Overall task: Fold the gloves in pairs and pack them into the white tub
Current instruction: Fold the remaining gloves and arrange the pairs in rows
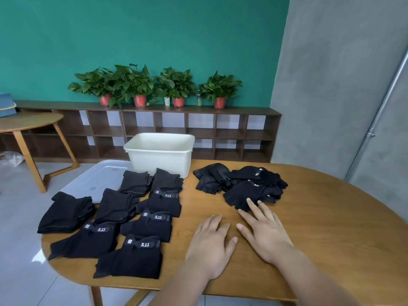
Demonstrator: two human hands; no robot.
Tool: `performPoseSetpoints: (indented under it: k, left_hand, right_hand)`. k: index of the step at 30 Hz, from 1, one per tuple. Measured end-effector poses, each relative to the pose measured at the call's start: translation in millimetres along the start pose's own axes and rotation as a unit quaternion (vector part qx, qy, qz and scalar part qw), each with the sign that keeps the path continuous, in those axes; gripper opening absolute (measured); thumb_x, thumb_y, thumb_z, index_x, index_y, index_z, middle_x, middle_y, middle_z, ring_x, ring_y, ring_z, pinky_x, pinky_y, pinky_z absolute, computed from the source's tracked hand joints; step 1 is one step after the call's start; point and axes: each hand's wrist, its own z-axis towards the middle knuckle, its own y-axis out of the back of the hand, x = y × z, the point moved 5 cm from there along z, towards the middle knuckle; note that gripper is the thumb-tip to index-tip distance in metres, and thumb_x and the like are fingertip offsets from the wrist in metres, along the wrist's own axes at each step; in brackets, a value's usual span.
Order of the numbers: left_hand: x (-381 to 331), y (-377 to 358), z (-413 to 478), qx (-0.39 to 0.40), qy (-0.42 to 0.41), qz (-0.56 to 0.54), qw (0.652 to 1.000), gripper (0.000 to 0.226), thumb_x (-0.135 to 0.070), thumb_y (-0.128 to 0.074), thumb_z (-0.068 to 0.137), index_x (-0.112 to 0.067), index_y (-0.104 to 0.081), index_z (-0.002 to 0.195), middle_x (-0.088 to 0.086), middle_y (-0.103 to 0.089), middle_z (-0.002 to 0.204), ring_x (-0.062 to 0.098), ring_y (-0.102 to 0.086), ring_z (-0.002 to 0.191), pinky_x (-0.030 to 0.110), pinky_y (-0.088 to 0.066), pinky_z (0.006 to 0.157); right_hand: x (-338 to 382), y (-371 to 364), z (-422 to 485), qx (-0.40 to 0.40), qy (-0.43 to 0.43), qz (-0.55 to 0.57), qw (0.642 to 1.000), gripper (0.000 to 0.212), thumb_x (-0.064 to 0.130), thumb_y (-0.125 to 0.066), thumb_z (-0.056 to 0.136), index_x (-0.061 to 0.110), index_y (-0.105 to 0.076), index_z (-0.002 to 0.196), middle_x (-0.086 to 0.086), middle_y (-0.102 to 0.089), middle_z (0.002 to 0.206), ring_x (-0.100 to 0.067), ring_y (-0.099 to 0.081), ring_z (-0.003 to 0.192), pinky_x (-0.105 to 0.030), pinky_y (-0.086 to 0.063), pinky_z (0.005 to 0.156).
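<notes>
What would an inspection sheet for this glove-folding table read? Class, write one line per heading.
Surface: wooden table, rounded edge.
Job's things: white tub at far edge, inside hidden; folded gloves in rows at left; loose gloves piled at right.
Clutter: clear plastic lid beside tub, under some folded gloves.
Hands: left hand flat on table; right hand open, fingertips on nearest loose glove.
Cables: nothing seen.
Surroundings: potted plants on low shelf unit; green wall; side table at left.
</notes>
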Motion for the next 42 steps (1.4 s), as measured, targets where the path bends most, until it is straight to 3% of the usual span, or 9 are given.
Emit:
performPoseSetpoints:
  k: [8, 14, 20, 27, 32, 34, 37, 39, 42]
  left_hand:
    - [1, 1, 1, -0.015, 0.002, -0.002, 1.0, 0.064, -0.065, -0.021, 0.108, -0.035, -0.028, 0.164, -0.008, -0.015, 0.174, 0.014, -0.006, 0.161, 0.036, -0.005, 0.131]
    - [1, 2, 1, -0.029, 0.002, -0.005, 1.0, 0.062, -0.064, -0.022, 0.108, -0.035, -0.028, 0.163, -0.01, -0.015, 0.174, 0.013, -0.008, 0.16, 0.035, -0.007, 0.13]
    - [3, 2, -1, -0.048, 0.014, -0.068, 0.996, 0.068, -0.068, -0.027, 0.106, -0.041, -0.009, 0.166, -0.016, 0.006, 0.174, 0.009, 0.005, 0.161, 0.035, -0.011, 0.131]
    - [5, 14, -6, -0.087, 0.032, -0.166, 0.982, 0.085, -0.072, -0.037, 0.102, -0.049, 0.019, 0.161, -0.024, 0.02, 0.171, 0.001, 0.016, 0.158, 0.036, -0.009, 0.13]
    - [10, 27, -11, -0.149, 0.049, -0.241, 0.958, 0.089, -0.076, -0.036, 0.1, -0.051, 0.029, 0.157, -0.03, 0.032, 0.164, -0.002, 0.021, 0.156, 0.036, -0.005, 0.128]
    - [16, 30, -12, -0.167, 0.057, -0.276, 0.945, 0.091, -0.08, -0.034, 0.098, -0.05, 0.027, 0.158, -0.031, 0.03, 0.165, -0.005, 0.023, 0.154, 0.035, -0.003, 0.128]
    - [21, 31, -12, -0.184, 0.069, -0.307, 0.931, 0.096, -0.083, -0.037, 0.093, -0.049, 0.024, 0.16, -0.029, 0.025, 0.167, -0.007, 0.022, 0.153, 0.034, -0.002, 0.127]
    - [22, 30, -11, -0.186, 0.085, -0.304, 0.93, 0.099, -0.075, -0.047, 0.096, -0.049, 0.025, 0.159, -0.028, 0.023, 0.168, -0.006, 0.02, 0.155, 0.033, -0.003, 0.127]
    - [22, 25, -7, -0.167, 0.096, -0.284, 0.94, 0.102, -0.058, -0.059, 0.1, -0.047, 0.022, 0.161, -0.026, 0.021, 0.169, 0.0, 0.017, 0.157, 0.032, -0.004, 0.126]
  right_hand:
    - [-6, -14, 9, -0.013, -0.013, 0.016, 1.0, 0.075, 0.075, -0.009, 0.102, 0.037, -0.027, 0.164, 0.018, -0.017, 0.171, -0.013, 0.005, 0.16, -0.04, -0.004, 0.131]
    - [-5, -10, 7, -0.079, -0.005, 0.035, 0.996, 0.058, 0.056, -0.027, 0.109, 0.028, -0.042, 0.158, 0.018, -0.039, 0.161, -0.01, -0.017, 0.155, -0.036, -0.018, 0.129]
    - [-16, 3, -1, -0.233, 0.023, 0.076, 0.969, 0.031, 0.014, -0.084, 0.085, 0.026, -0.08, 0.113, 0.016, -0.075, 0.11, -0.009, -0.061, 0.112, -0.032, -0.052, 0.095]
    - [-5, 43, 3, -0.295, 0.049, 0.151, 0.942, 0.023, 0.013, -0.085, 0.085, 0.029, -0.082, 0.101, 0.017, -0.075, 0.102, -0.004, -0.068, 0.103, -0.027, -0.059, 0.083]
    - [17, 107, 21, -0.279, 0.042, 0.328, 0.901, 0.022, 0.016, -0.075, 0.094, 0.033, -0.08, 0.106, 0.022, -0.073, 0.095, 0.0, -0.069, 0.087, -0.015, -0.054, 0.076]
    - [16, 123, 33, -0.245, -0.012, 0.41, 0.878, 0.02, 0.018, -0.075, 0.095, 0.036, -0.08, 0.103, 0.014, -0.075, 0.082, -0.006, -0.071, 0.075, -0.021, -0.058, 0.071]
    - [9, 115, 48, -0.17, -0.067, 0.522, 0.833, 0.018, 0.014, -0.075, 0.096, 0.031, -0.081, 0.1, 0.006, -0.078, 0.09, -0.014, -0.076, 0.075, -0.028, -0.063, 0.068]
    - [-1, 88, 53, -0.113, -0.097, 0.51, 0.847, 0.018, 0.014, -0.075, 0.096, 0.03, -0.081, 0.101, 0.003, -0.078, 0.097, -0.014, -0.076, 0.083, -0.032, -0.065, 0.075]
    - [-20, 34, 45, -0.061, -0.106, 0.327, 0.937, 0.02, 0.025, -0.074, 0.096, 0.036, -0.077, 0.112, 0.015, -0.074, 0.111, -0.007, -0.07, 0.103, -0.026, -0.056, 0.092]
